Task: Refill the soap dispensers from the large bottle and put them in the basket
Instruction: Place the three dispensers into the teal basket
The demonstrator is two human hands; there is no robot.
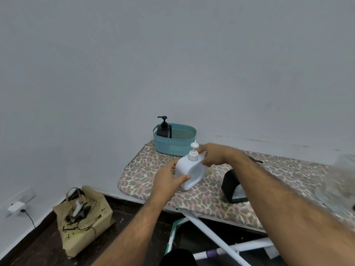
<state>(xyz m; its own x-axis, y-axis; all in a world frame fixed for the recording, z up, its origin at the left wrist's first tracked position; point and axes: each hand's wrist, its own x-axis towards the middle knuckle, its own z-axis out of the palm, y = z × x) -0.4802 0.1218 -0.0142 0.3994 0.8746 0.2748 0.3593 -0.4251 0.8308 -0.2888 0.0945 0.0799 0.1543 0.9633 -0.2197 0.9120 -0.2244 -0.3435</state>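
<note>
Head view: both hands grip rounded white dispenser (189,170).

Basket (173,148) right half free; black dispenser (163,128) left.

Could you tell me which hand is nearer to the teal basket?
Right. The right hand holds the white dispenser just in front of the teal basket; the left hand grips its nearer side.

Single head-worn wide-angle view, forward and down, close over the ironing board (201,198), wall (172,54) behind.
</note>
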